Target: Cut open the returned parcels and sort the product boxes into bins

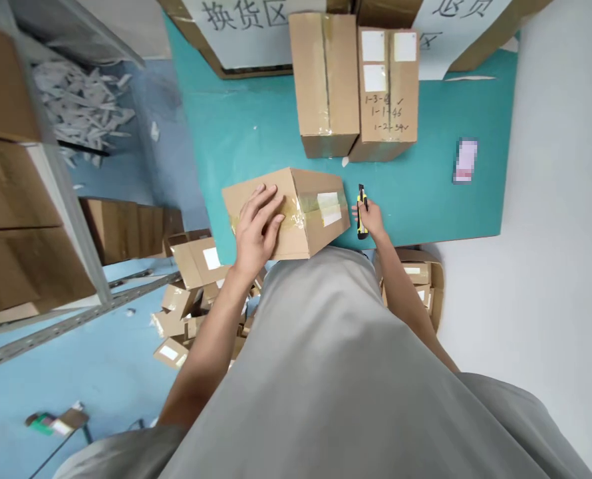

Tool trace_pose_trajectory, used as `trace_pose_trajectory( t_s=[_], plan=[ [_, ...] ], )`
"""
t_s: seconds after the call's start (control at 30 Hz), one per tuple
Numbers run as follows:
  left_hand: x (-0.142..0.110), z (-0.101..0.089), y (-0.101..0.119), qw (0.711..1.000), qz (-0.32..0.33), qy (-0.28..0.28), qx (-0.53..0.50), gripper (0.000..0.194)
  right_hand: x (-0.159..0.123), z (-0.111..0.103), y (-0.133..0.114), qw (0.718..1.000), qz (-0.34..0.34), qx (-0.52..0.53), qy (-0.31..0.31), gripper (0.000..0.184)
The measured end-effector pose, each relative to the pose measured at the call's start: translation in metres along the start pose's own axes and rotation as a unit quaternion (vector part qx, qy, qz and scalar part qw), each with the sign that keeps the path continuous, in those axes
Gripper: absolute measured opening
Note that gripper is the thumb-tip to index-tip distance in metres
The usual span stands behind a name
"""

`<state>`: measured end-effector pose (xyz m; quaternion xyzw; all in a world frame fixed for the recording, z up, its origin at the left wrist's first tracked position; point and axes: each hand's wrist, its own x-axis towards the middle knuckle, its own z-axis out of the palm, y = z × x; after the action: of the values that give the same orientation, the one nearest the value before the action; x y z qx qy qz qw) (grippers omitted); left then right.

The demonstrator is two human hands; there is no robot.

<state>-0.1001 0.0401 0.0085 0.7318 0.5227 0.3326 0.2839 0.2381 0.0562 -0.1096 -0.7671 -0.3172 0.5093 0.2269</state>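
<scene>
A taped cardboard box (316, 206) lies at the near edge of the teal table (426, 199). My left hand (257, 226) rests flat on the box's top, fingers spread and open. To the right of the box, my right hand (370, 219) is closed around a yellow and black utility knife (360, 207), held just above the table surface beside the box's taped end with its white label.
Two taller cardboard boxes (358, 80) stand at the back of the table, one with handwritten numbers. Several small boxes (191, 293) are piled on the blue floor at the left and a carton (423, 279) under the table's right. Metal shelving (66, 199) with boxes stands at the left.
</scene>
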Motion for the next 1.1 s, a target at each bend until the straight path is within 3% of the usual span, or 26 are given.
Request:
trace_pose_trajectory(
  t_s=[0.17, 0.27, 0.37, 0.5, 0.6, 0.7, 0.87, 1.0, 1.1],
  plan=[
    [-0.036, -0.026, -0.017, 0.996, -0.078, 0.047, -0.010, 0.055, 0.005, 0.028, 0.003, 0.996, -0.084, -0.028, 0.013, 0.032],
    [-0.051, -0.035, -0.021, 0.989, -0.123, 0.080, -0.022, 0.058, -0.011, 0.029, -0.004, 0.993, -0.113, -0.032, -0.005, 0.034],
    [-0.054, -0.034, -0.023, 0.983, -0.151, 0.091, -0.055, 0.063, -0.030, 0.019, -0.012, 0.986, -0.135, -0.098, 0.028, 0.036],
    [-0.044, -0.012, -0.027, 0.974, -0.180, 0.061, -0.120, 0.076, -0.057, -0.018, -0.021, 0.957, -0.156, -0.211, 0.126, 0.039],
    [-0.033, 0.017, -0.034, 0.966, -0.192, 0.023, -0.174, 0.084, -0.073, -0.051, -0.029, 0.929, -0.156, -0.289, 0.167, 0.044],
    [-0.027, 0.049, -0.046, 0.954, -0.193, -0.016, -0.228, 0.089, -0.082, -0.071, -0.036, 0.911, -0.126, -0.338, 0.201, 0.047],
    [-0.031, 0.085, -0.071, 0.938, -0.217, -0.077, -0.259, 0.101, -0.087, -0.075, -0.040, 0.911, -0.068, -0.365, 0.179, 0.038],
    [-0.034, 0.086, -0.078, 0.942, -0.204, -0.077, -0.254, 0.112, -0.095, -0.074, -0.050, 0.899, -0.099, -0.388, 0.177, 0.041],
    [-0.033, 0.082, -0.076, 0.957, -0.159, -0.069, -0.233, 0.105, -0.100, -0.067, -0.071, 0.884, -0.162, -0.407, 0.165, 0.050]
  ],
)
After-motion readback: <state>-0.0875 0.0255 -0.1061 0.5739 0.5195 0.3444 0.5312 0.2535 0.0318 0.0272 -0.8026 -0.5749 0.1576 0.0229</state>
